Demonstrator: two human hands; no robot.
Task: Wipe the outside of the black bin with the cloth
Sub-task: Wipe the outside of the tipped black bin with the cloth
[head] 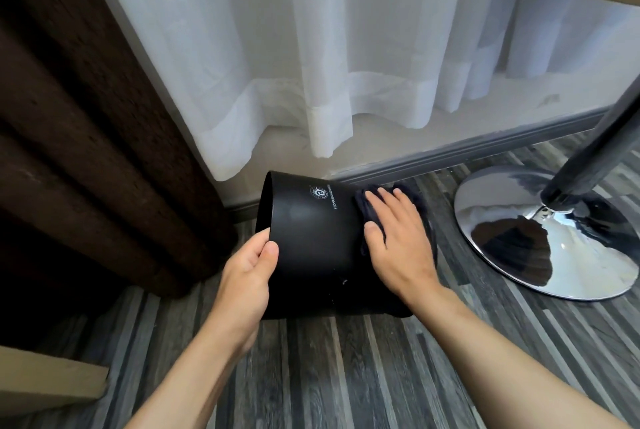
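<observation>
The black bin (311, 248) lies tipped on its side on the floor, its open mouth facing left and a small white logo on its upper wall. My left hand (247, 276) grips the rim at the mouth, thumb on the outside. A dark cloth (420, 202) is spread over the bin's right part near its base. My right hand (394, 238) lies flat on that cloth, fingers stretched out and pointing away from me, pressing it against the bin's outer wall.
A chrome round stool base (540, 238) with its pole stands on the striped wood floor right of the bin. White sheer curtains (311, 65) and a dark brown curtain (86, 134) hang behind and left. A grey baseboard (450, 151) runs along the wall.
</observation>
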